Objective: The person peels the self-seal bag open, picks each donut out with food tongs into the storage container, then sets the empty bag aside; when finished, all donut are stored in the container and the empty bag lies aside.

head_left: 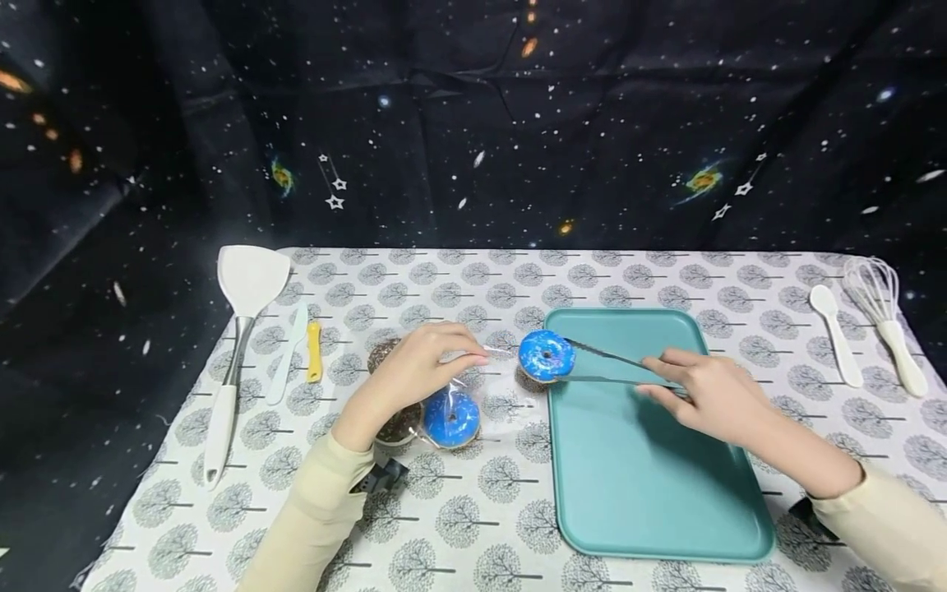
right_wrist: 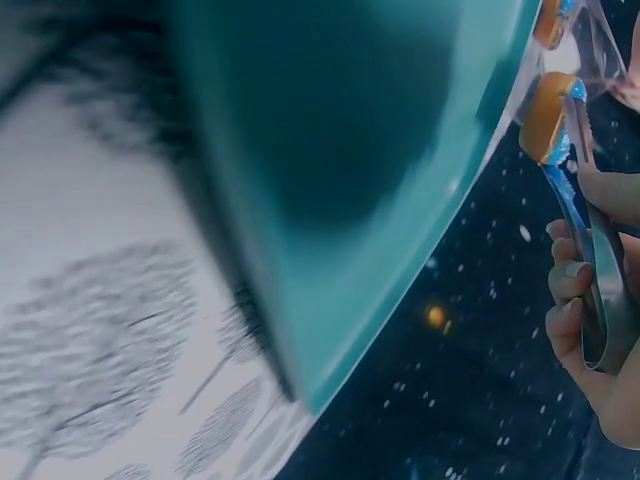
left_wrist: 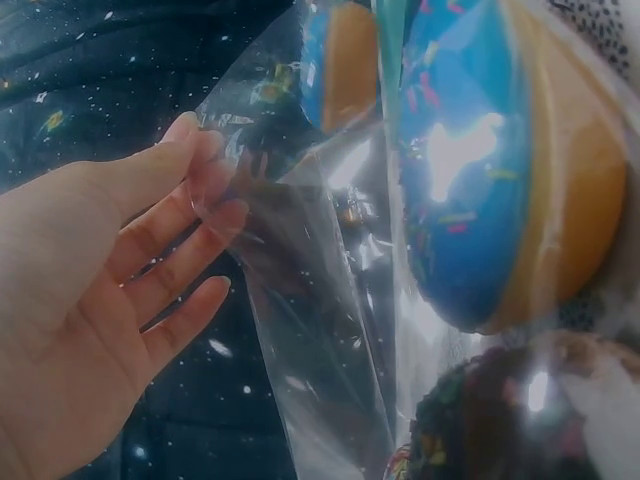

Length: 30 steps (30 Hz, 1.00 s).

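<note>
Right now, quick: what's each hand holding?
Left hand: closed, fingers pinching the edge of the clear plastic bag.
Right hand: closed on the metal tongs, which grip a blue-topped donut.

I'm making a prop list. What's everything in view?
Tongs: one, silver, in right hand
Bag: one, clear, pinched by left hand
Blue donuts: two, blue-iced, one in tongs, one in bag
Brown donuts: at least two, brown, partly behind left hand
Tray: one, teal, right of centre
Turner: one, white and silver, far left
Knife: one, whitish, right of turner
Yellow tool: one, yellow, right of knife
Spoon: one, white, right of tray
Whisk: one, white-handled, right of spoon
Tablecloth: one, white with grey trees, under tray
Backdrop: one, starry black, behind
Wrist cameras: two, black, at wrists
Sleeves: two, cream, both arms
Left hand, right hand: two, bare, at bag and tongs
</note>
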Each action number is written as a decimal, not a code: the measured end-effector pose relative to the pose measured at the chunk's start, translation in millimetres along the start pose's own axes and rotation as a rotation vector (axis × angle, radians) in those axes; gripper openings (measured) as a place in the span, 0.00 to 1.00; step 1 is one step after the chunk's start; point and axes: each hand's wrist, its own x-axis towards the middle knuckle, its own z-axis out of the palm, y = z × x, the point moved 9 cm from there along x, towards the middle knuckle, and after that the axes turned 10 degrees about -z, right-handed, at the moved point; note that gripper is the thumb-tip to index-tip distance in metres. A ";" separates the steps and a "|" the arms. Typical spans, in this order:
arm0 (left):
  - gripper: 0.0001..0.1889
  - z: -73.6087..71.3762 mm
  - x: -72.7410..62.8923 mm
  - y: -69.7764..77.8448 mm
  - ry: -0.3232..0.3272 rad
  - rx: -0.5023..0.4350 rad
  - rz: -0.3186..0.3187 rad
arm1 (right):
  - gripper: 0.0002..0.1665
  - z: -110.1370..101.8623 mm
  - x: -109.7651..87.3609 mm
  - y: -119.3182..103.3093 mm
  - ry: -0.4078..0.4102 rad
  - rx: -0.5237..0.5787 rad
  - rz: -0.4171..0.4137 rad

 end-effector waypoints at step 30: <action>0.07 1.6 -2.2 4.9 0.018 0.016 0.039 | 0.28 21.8 -42.4 60.9 -0.159 0.038 0.267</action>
